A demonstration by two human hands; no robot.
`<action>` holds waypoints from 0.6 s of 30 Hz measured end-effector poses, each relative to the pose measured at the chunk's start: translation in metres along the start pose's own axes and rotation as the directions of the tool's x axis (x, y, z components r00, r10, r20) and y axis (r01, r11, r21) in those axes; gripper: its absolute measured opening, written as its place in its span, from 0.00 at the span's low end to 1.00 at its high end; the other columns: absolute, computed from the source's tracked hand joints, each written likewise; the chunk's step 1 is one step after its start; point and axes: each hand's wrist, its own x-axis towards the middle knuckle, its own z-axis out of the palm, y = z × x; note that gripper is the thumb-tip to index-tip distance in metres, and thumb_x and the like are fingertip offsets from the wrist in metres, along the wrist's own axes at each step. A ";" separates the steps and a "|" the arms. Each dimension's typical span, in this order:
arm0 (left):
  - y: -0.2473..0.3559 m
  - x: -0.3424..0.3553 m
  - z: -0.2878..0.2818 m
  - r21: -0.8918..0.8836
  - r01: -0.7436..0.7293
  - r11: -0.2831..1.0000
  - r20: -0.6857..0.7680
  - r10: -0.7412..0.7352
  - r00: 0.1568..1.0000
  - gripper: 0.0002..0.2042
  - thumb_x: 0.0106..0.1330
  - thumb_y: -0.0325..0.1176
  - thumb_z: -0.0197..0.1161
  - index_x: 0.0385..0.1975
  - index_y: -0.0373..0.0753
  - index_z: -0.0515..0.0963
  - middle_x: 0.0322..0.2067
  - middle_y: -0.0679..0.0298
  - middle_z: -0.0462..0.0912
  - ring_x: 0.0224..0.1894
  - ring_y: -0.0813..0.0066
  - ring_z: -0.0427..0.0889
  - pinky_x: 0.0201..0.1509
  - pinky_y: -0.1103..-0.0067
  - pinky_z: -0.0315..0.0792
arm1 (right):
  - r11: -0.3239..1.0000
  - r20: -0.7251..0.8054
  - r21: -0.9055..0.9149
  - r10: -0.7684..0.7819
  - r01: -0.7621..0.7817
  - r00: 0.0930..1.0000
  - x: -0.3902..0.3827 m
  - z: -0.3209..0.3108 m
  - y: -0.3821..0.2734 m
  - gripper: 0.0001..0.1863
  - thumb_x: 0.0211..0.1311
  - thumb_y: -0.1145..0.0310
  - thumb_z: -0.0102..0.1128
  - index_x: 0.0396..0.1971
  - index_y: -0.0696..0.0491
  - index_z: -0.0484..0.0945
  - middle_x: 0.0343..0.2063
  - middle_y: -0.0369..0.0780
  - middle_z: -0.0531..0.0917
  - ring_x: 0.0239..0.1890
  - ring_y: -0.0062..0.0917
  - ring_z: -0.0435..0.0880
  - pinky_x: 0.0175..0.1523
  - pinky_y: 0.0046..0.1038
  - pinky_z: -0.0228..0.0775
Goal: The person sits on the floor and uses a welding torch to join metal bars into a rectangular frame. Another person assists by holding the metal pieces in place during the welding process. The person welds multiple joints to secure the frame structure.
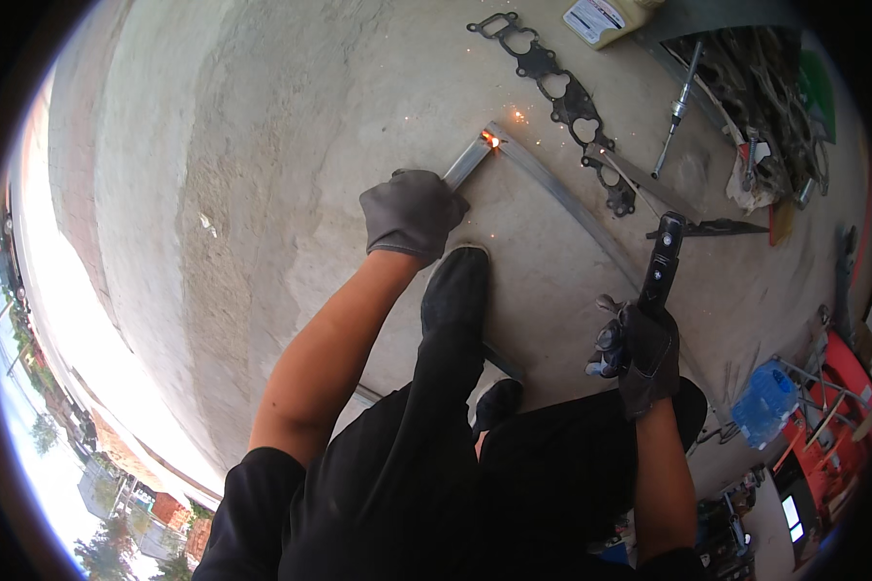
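Note:
My left hand (pixel 415 215), in a grey work glove, is closed around a short metal tube (pixel 467 165). That tube meets a longer metal bar (pixel 572 211) at a corner lying on the concrete. The joint (pixel 492 141) glows orange, with sparks scattered around it. My right hand (pixel 641 353), also gloved, grips a black welding electrode holder (pixel 663 259). From its head a thin rod (pixel 635 181) points up and left, its tip apart from the glowing corner. My dark shoe (pixel 455 290) stands inside the angle of the metal pieces.
A dark flat gasket (pixel 555 82) with several holes lies beyond the bar. Farther right are a ratchet-like metal tool (pixel 681 108), a beige jug (pixel 606 21) and a pile of dark parts (pixel 761 92). A blue plastic bottle (pixel 765 405) lies near red equipment (pixel 838 445).

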 end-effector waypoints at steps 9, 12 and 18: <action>-0.012 -0.010 0.009 -0.316 0.162 0.935 0.060 -0.151 0.987 0.27 0.62 0.58 0.76 0.47 0.40 0.85 0.39 0.52 0.92 0.45 0.49 0.92 0.51 0.64 0.82 | 0.988 0.019 0.126 -0.089 0.086 0.996 -0.032 -0.028 0.016 0.14 0.72 0.65 0.66 0.42 0.63 0.78 0.42 0.56 0.87 0.19 0.25 0.80 0.20 0.32 0.76; -0.011 -0.009 0.001 -0.414 0.095 0.905 0.072 -0.071 0.995 0.22 0.64 0.54 0.71 0.40 0.37 0.86 0.37 0.50 0.90 0.45 0.49 0.92 0.50 0.59 0.82 | 0.991 0.038 0.054 -0.123 0.121 0.992 -0.034 -0.026 0.025 0.21 0.75 0.58 0.60 0.46 0.65 0.80 0.28 0.46 0.82 0.17 0.26 0.79 0.23 0.32 0.79; -0.009 -0.007 0.004 -0.164 0.042 0.986 0.071 -0.031 0.997 0.25 0.64 0.58 0.74 0.42 0.38 0.85 0.36 0.51 0.91 0.42 0.48 0.92 0.48 0.61 0.82 | 0.994 0.086 -0.001 -0.108 0.108 0.990 -0.043 -0.010 0.020 0.27 0.73 0.53 0.61 0.47 0.68 0.82 0.21 0.41 0.80 0.18 0.25 0.79 0.24 0.32 0.81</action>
